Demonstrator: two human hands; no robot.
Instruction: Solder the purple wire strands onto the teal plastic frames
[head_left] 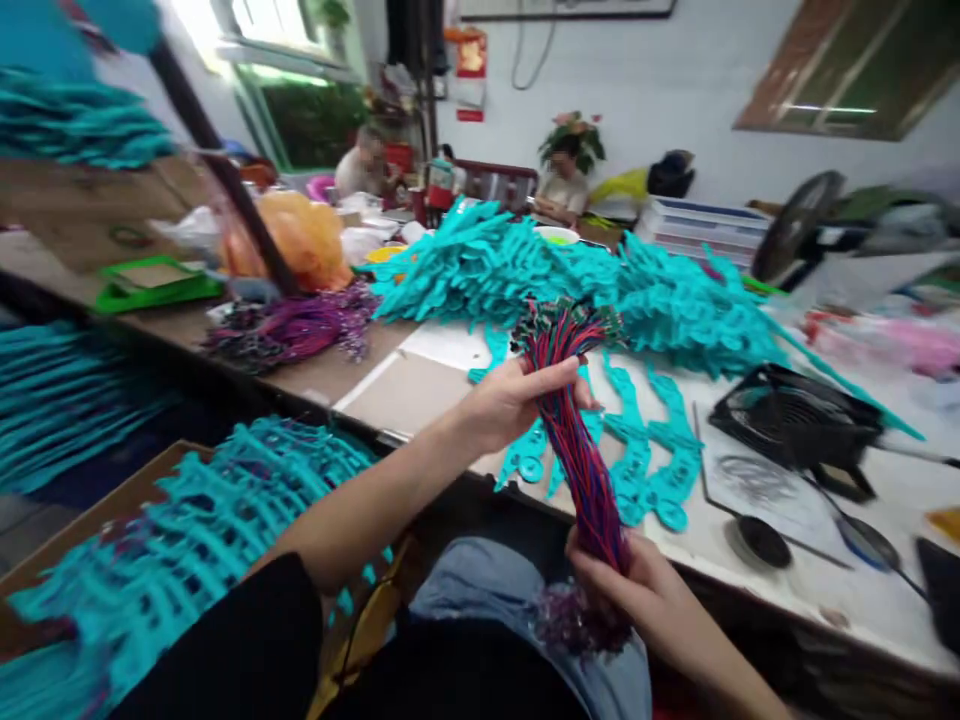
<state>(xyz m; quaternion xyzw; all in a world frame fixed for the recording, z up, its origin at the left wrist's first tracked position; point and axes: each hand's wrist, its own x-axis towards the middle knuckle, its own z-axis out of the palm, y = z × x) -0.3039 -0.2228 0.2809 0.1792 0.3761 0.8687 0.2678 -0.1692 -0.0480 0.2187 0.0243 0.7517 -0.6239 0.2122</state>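
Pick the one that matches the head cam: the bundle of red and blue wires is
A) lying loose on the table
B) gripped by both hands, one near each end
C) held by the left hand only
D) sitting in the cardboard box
B: the left hand grips the wire bundle near its upper end and the right hand closes on its lower end, above the table edge.

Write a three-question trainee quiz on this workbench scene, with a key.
1. True or false: both hands grip the bundle of red and blue wires.
2. Which hand holds the bundle's upper end? A) left hand B) right hand
3. What colour are the flat plastic pieces lying on the table behind the bundle?

Key: 1 true; 2 A; 3 teal.
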